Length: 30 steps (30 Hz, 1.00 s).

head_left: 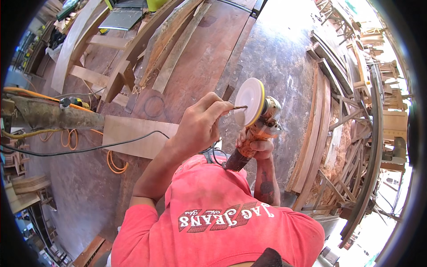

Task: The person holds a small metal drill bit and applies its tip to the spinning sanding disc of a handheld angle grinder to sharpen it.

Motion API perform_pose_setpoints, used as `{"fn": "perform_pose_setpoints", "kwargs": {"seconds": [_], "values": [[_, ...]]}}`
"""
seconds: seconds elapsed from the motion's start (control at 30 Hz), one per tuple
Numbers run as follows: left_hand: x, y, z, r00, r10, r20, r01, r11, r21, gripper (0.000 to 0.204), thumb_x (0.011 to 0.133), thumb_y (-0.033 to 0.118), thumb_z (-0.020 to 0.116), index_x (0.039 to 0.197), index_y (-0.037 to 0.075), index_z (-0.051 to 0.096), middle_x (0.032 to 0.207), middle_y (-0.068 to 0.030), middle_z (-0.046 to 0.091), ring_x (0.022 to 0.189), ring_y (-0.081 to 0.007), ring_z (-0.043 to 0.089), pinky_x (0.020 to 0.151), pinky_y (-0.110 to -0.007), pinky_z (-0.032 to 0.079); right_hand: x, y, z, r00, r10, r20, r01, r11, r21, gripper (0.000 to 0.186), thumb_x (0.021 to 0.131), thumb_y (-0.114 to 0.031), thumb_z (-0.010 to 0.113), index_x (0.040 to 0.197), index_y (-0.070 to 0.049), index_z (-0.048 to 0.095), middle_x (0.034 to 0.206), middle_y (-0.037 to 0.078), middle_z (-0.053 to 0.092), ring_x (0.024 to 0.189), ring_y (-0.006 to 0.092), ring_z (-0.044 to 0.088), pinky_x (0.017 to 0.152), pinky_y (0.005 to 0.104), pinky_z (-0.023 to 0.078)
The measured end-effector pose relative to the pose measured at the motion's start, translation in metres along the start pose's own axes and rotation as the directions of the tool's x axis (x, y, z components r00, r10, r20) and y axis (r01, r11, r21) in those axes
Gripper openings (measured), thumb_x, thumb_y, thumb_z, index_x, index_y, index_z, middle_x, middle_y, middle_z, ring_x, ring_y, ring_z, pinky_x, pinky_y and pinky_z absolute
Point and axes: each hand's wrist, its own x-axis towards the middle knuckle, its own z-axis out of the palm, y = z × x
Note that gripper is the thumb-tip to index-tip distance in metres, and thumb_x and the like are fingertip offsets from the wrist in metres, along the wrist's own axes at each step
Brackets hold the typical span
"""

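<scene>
My left hand (200, 122) pinches a slim drill bit (238, 107), its point at the face of a white sanding disc (247, 95) with a yellow rim; I cannot tell whether the two touch. The disc is mounted on an orange and black angle grinder (259, 135), held upward and tilted in front of my chest. My right hand (259, 147) grips the grinder's body, and a dark cord loops from its lower end.
A pale board (126, 138) lies left, near a grey beam (62, 118) with orange hoses and black cord. Curved wooden parts (113, 80) stand upper left. Long boards (311, 138) and stacked timber fill the right, with shavings (336, 164) among them.
</scene>
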Motion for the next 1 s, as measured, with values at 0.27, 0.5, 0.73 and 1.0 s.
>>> {"fn": "perform_pose_setpoints", "kwargs": {"seconds": [0.27, 0.5, 0.73, 1.0], "values": [[0.0, 0.0, 0.001, 1.0, 0.01, -0.004, -0.01, 1.0, 0.003, 0.029, 0.075, -0.017, 0.055, 0.097, -0.001, 0.064, 0.083, -0.0144, 0.059, 0.072, -0.0303, 0.063, 0.064, -0.036, 0.051, 0.0, 0.001, -0.005, 1.0, -0.02, -0.015, 0.02, 1.0, -0.009, 0.055, 0.061, -0.002, 0.067, 0.113, -0.001, 0.051, 0.085, 0.013, 0.06, 0.081, 0.0301, 0.063, 0.073, 0.0411, 0.051], [-0.003, -0.002, 0.004, 1.0, -0.01, 0.009, 0.01, 1.0, -0.003, 0.027, 0.075, -0.015, 0.056, 0.097, -0.001, 0.064, 0.082, -0.0138, 0.058, 0.071, -0.0301, 0.062, 0.063, -0.036, 0.05, 0.0, 0.0, -0.005, 1.0, -0.002, 0.005, 0.002, 0.999, -0.032, 0.054, 0.062, -0.003, 0.068, 0.113, -0.002, 0.051, 0.085, 0.012, 0.059, 0.083, 0.0301, 0.062, 0.074, 0.0416, 0.051], [-0.011, -0.003, 0.01, 1.0, -0.008, 0.005, 0.008, 1.0, -0.015, 0.022, 0.078, -0.013, 0.059, 0.096, -0.001, 0.064, 0.081, -0.0135, 0.058, 0.07, -0.0298, 0.062, 0.062, -0.035, 0.05, 0.002, 0.0, -0.002, 0.998, -0.057, 0.019, 0.057, 0.998, 0.001, 0.053, 0.062, -0.006, 0.068, 0.112, -0.002, 0.052, 0.085, 0.012, 0.06, 0.081, 0.0296, 0.062, 0.075, 0.0427, 0.05], [-0.015, -0.006, 0.014, 0.998, -0.048, -0.03, 0.046, 0.997, -0.057, 0.015, 0.084, -0.009, 0.06, 0.096, -0.001, 0.064, 0.081, -0.014, 0.058, 0.068, -0.0291, 0.062, 0.06, -0.034, 0.05, 0.002, 0.003, -0.005, 0.998, -0.063, 0.009, 0.063, 0.998, 0.009, 0.055, 0.064, -0.008, 0.071, 0.116, -0.002, 0.053, 0.086, 0.013, 0.06, 0.082, 0.0303, 0.062, 0.076, 0.0434, 0.051]]}}
